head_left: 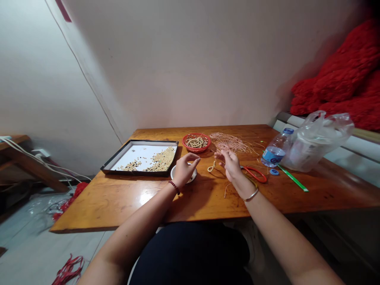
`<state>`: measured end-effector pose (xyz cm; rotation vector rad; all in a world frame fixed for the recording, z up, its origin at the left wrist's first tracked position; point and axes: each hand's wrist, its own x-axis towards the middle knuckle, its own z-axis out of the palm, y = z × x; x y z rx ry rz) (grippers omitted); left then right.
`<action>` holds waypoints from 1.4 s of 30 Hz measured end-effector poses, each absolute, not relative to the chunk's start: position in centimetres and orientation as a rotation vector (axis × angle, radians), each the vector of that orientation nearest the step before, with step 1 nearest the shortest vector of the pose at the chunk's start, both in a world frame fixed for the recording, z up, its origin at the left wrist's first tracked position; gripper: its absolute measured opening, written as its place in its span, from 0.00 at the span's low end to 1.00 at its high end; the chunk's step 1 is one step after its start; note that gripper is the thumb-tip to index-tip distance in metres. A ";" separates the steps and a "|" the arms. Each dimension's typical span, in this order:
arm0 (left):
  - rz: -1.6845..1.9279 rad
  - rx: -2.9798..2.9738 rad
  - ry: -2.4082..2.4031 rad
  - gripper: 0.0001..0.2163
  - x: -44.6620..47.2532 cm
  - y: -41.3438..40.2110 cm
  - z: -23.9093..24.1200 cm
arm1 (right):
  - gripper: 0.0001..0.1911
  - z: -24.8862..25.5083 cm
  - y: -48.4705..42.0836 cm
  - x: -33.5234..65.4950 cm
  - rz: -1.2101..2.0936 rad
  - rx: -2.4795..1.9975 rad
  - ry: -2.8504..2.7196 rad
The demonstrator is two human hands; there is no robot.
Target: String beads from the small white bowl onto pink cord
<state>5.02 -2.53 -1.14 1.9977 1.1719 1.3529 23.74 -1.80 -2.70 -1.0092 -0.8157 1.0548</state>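
Observation:
My left hand (186, 169) hovers over a small white bowl (193, 177), thumb and fingers pinched together. Whatever lies between those fingertips is too small to make out. My right hand (230, 164) is raised to the right of it, fingers curled, with a short looped string of pale beads (211, 168) hanging at its fingertips. A thin cord end (225, 191) shows below that hand. The hand and wrist hide much of the bowl. Just beyond the hands stands a red basket (196, 149) with beaded strands in it.
A black-rimmed tray (139, 173) with loose beads lies left. Pink cords (230, 142) spread behind my right hand. Orange-handled scissors (255, 174), a water bottle (274, 152), its blue cap (274, 172), a green strip (293, 178) and a plastic bag (314, 146) are right.

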 end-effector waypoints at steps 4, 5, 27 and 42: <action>1.363 1.976 1.131 0.11 5.1 -2.5 -1.2 | 0.22 -2.5 -2.2 23.3 1.101 -1.036 -0.971; 1.364 1.975 1.123 0.11 5.1 -2.5 -1.2 | 0.22 -2.6 -2.3 23.3 1.105 -1.052 -1.023; 1.429 1.972 1.017 0.09 5.3 -2.7 -1.1 | 0.19 -3.3 -3.1 22.8 1.074 -1.008 -1.648; 1.026 2.044 1.028 0.17 5.3 -2.6 -1.5 | 0.19 -3.7 -2.1 22.4 1.034 -0.971 -1.372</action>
